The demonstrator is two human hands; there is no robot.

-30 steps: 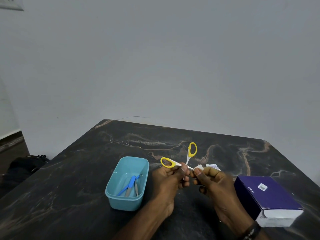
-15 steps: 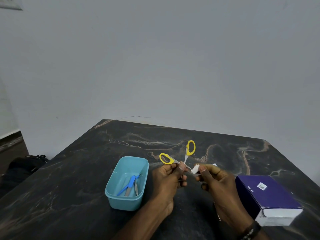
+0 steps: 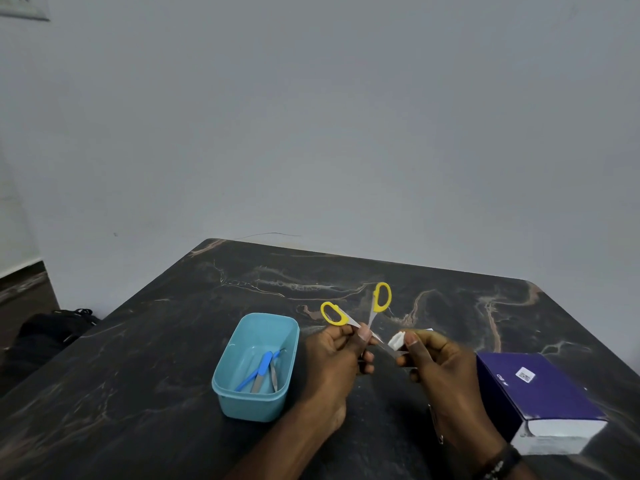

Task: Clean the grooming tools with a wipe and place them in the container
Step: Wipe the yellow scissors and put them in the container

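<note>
Two hands meet above the near middle of the table. The left hand has its fingers curled round the scissors, gripping them near the pivot, with both yellow loops spread apart and pointing away toward 11 and 12 o'clock. The blades run from that grip toward 4 o'clock, into the right hand. The right hand pinches a small folded white wipe between thumb and fingers, and the wipe sits against one blade; the hand is slightly blurred, so how far the wipe wraps the blade cannot be told. A dark band shows on the right wrist.

At 9 o'clock from the left hand, just beside it, stands the light blue container, open at the top. Inside lie a blue-handled tool and what look like metal tweezers, resting together along the bottom. At 3 o'clock from the right hand, near it, a purple box lies on the table with a white label on its top face. A thin metal piece lies on the table below the right hand, partly hidden by the wrist. Off the table's edge at 9 o'clock, a black bag rests on the floor against the wall
</note>
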